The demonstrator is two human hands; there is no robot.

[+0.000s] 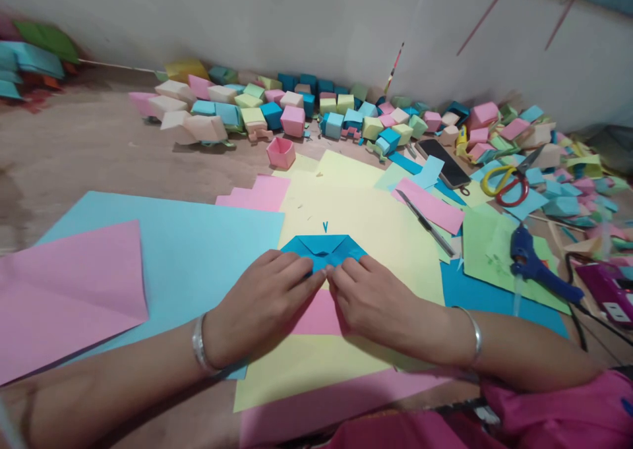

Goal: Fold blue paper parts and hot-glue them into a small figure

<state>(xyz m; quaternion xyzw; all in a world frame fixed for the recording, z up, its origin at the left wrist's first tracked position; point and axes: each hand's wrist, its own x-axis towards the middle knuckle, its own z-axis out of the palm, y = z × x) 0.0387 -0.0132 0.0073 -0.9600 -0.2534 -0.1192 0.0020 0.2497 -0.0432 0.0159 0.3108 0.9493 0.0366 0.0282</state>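
Note:
A folded blue paper [324, 243] lies at the centre, on top of pink and pale yellow sheets [346, 202]. My left hand [271, 294] grips its left side, fingers curled over it and thumb near the middle. From the right, my right hand [370, 294] holds the other side in the same way, and the two thumbs almost touch at the near edge. The paper's far edge shows triangular folds; its near part is hidden under my fingers. Just beyond it sits a tiny blue V-shaped scrap [325, 227].
Many small paper boxes [293, 120] line the wall. An open pink box [281, 153], a pen [425, 221], a phone [444, 163], scissors [509, 180] and a blue glue gun [539, 268] with a cord lie beyond and right. Large blue sheet [198, 251] at left.

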